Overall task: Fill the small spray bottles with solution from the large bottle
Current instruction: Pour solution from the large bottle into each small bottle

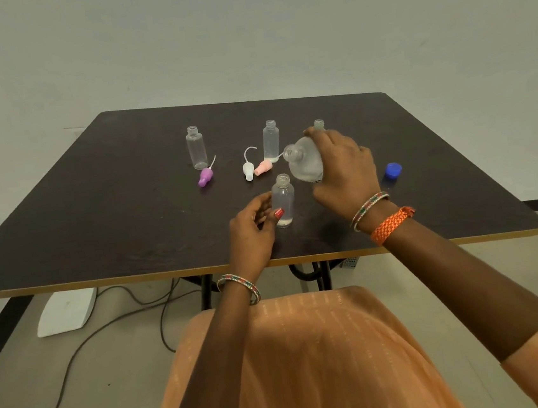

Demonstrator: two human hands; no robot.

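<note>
My right hand (345,169) grips the large clear bottle (305,163), tilted with its open mouth toward the left, above the table. Just below that mouth a small uncapped bottle (283,204) stands upright with a little liquid at its bottom; my left hand (253,225) holds it at its left side, thumb on its front. Another small bottle (271,141) stands behind, one more (196,147) at the far left, and the neck of another (319,124) shows behind my right hand. Purple (205,177), white (248,170) and pink (263,167) spray tops lie on the table.
A blue cap (393,170) lies on the dark table (113,220) to the right of my right hand. Cables and a white object (65,311) lie on the floor beneath the table's left part. My lap in orange cloth is below the near table edge.
</note>
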